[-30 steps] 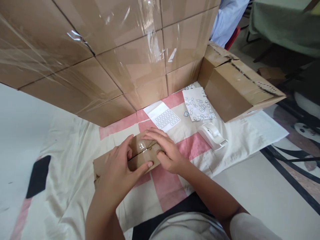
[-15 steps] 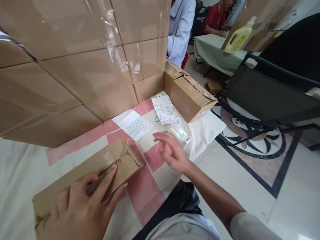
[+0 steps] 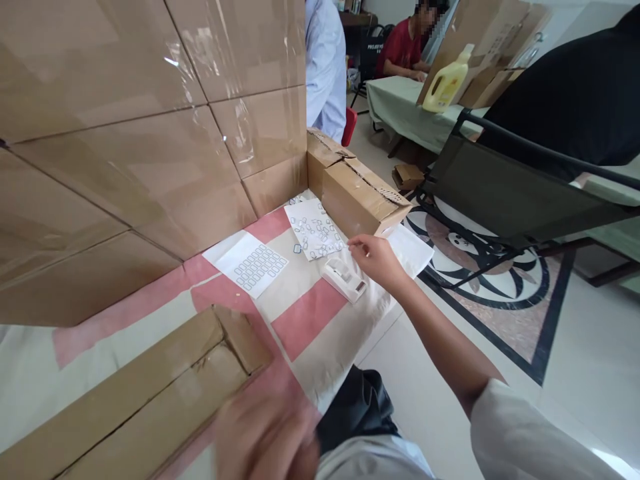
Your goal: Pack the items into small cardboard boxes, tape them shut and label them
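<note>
My right hand (image 3: 379,263) is over the far right part of the table, its thumb and fingers pinched together; whatever may be between them is too small to make out. Just below its fingertips lies a white tape dispenser (image 3: 344,280). Beside that is a white sheet with scattered small outlined shapes (image 3: 316,230). Another sheet, printed with rows of rounded shapes (image 3: 260,265), lies further left. My left hand (image 3: 267,433), smeared by motion, is at the bottom, beside a long closed cardboard box (image 3: 150,393); its fingers are unclear.
Taped cardboard boxes (image 3: 145,153) form a wall along the table's far side. A smaller carton (image 3: 363,183) stands at the back right. Beyond the table are a folding chair (image 3: 505,200), a yellow jug (image 3: 447,83) on a green-covered table, and other people.
My left hand has lifted off the long box and moved right. My right hand has moved right and away from me, past the tape dispenser, and its fingers have pinched together. The view has shifted.
</note>
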The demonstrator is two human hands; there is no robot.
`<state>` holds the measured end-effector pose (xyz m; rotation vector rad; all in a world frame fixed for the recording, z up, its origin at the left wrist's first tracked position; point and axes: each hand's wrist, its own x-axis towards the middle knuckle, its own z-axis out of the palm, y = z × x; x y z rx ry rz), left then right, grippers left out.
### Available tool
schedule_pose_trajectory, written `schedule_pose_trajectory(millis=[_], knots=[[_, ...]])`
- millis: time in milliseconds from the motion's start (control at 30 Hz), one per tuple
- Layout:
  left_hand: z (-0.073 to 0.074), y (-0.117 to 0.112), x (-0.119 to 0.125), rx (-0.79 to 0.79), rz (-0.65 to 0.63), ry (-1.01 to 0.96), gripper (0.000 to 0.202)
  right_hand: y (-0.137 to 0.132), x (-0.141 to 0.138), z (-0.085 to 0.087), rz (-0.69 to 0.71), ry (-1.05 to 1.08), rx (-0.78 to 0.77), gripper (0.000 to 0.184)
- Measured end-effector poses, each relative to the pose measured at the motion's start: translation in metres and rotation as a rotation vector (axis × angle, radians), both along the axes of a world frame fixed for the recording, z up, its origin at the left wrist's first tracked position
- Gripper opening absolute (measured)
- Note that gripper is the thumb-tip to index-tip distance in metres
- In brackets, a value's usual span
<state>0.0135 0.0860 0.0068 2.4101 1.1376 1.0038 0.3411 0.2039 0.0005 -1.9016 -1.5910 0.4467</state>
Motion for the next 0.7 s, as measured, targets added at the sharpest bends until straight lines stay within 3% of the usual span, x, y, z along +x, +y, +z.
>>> schedule_pose_trajectory(millis=[33, 100, 167, 233, 300, 367, 500, 700], knots=[[-0.002, 0.011, 0.031, 0.118, -0.059, -0.104, 0.042, 0.013, -0.008, 0.007, 0.028, -0.090, -0.065, 0.023], [-0.012, 0.049, 0.091, 0.079, -0.070, -0.193, 0.030, 0.036, -0.021, 0.018, 0.074, -0.257, -0.205, 0.025], [-0.027, 0.099, 0.136, -0.051, 0.030, -0.169, 0.028, 0.058, -0.030, 0.022, 0.083, -0.355, -0.318, 0.027], [-0.045, 0.148, 0.162, -0.197, 0.168, -0.091, 0.040, 0.077, -0.033, 0.019, 0.066, -0.390, -0.388, 0.028], [-0.063, 0.182, 0.170, -0.266, 0.212, -0.045, 0.047, 0.091, -0.031, 0.011, 0.063, -0.404, -0.439, 0.029], [-0.077, 0.199, 0.169, -0.305, 0.210, -0.004, 0.052, 0.099, -0.027, 0.003, 0.065, -0.414, -0.477, 0.030], [-0.088, 0.199, 0.164, -0.331, 0.207, 0.053, 0.059, 0.103, -0.024, -0.007, 0.053, -0.416, -0.483, 0.030], [-0.085, 0.195, 0.164, -0.324, 0.210, 0.072, 0.063, 0.099, -0.023, -0.010, 0.100, -0.390, -0.384, 0.021]])
